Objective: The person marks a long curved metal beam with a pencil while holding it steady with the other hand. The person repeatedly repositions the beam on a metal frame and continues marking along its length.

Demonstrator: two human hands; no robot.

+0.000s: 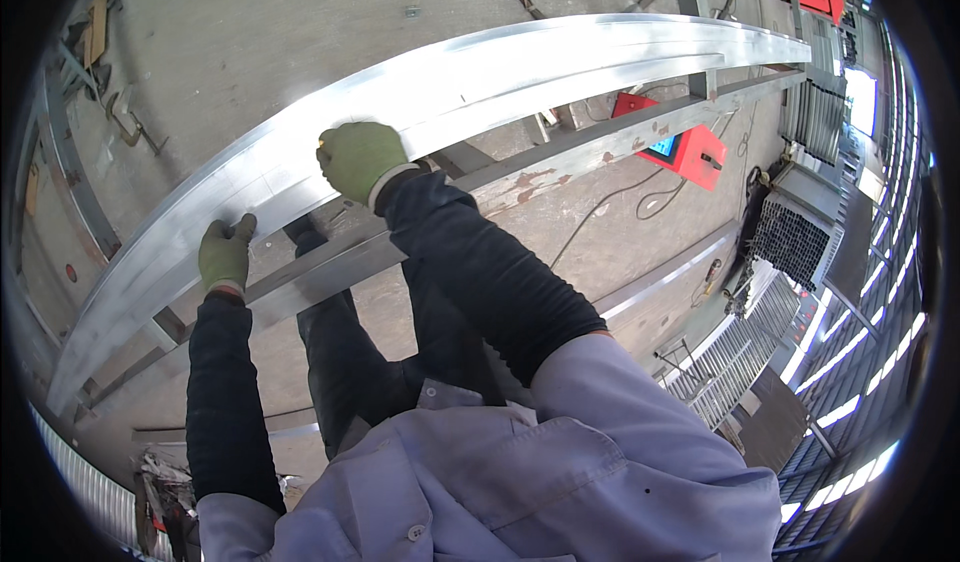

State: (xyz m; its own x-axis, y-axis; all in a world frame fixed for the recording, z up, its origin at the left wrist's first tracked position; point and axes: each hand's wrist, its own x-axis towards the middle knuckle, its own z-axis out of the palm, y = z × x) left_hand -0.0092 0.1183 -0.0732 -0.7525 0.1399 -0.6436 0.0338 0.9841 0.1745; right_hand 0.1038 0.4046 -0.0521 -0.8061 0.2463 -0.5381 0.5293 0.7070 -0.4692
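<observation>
A long, shiny silver metal panel (480,77) runs from lower left to upper right across a steel frame (560,157). My left hand (224,254), in an olive-green glove, grips the panel's near edge, thumb and forefinger on its upper face. Farther right, my right hand (362,160) in a matching glove is closed over the panel. A small yellowish tip shows at its finger side; what it belongs to is hidden. Glare washes out the metal around both hands.
Beyond the frame on the right stands a red machine with a lit screen (690,154), its cable trailing over the floor. A clamp (130,122) lies at far left. Stacked metal tubes (795,227) are at right. My legs (345,347) stand close to the frame.
</observation>
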